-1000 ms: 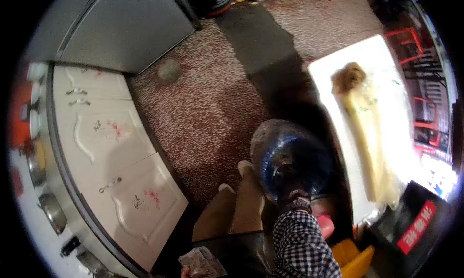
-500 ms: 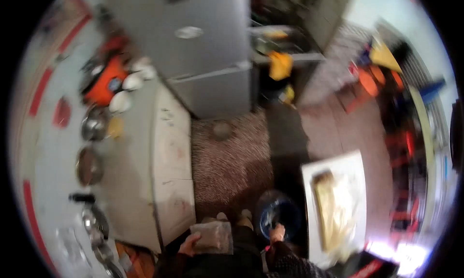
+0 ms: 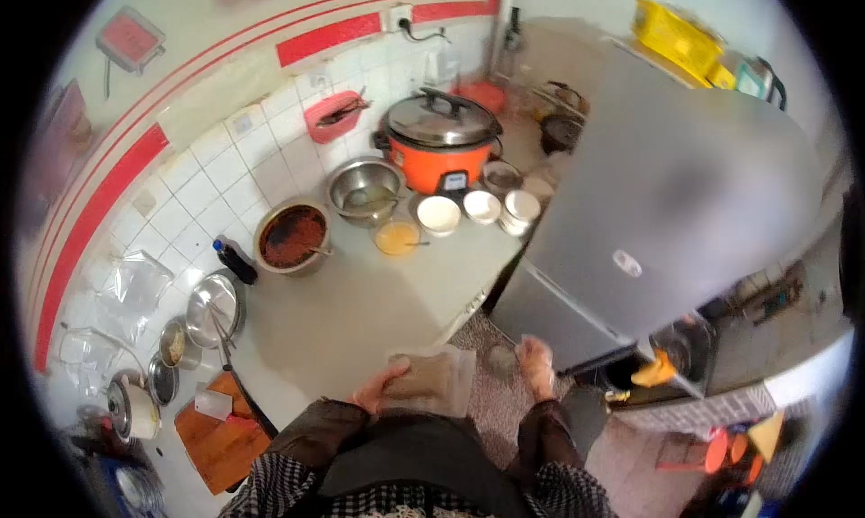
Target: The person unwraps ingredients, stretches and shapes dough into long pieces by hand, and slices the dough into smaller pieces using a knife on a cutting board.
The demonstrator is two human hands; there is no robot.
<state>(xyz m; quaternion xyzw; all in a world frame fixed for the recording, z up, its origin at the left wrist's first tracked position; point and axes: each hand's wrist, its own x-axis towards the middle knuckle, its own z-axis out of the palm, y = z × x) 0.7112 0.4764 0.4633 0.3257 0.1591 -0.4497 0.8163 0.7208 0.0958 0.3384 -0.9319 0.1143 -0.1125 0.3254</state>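
Note:
My left hand [image 3: 380, 388] grips the left edge of a clear plastic bag [image 3: 431, 381] with a flat brownish block inside. The thumb lies on top of the bag, and the fingers beneath it are hidden. The bag is in front of my apron, by the counter's near edge. My right hand [image 3: 536, 367] is raised to the right of the bag, in front of the fridge's lower door. Its fingers are loosely extended, and I see nothing in them.
On the counter [image 3: 351, 311] stand an orange rice cooker [image 3: 441, 153], white bowls [image 3: 439, 214], a pot of red sauce [image 3: 293, 236], a steel bowl [image 3: 364, 190], and a cutting board [image 3: 219, 437] with a cleaver [image 3: 213, 404]. A grey fridge [image 3: 649, 212] borders the right.
The view has turned left toward the counter. My right hand has left the blue bin beside the white table and come up. My left hand still holds the plastic bag.

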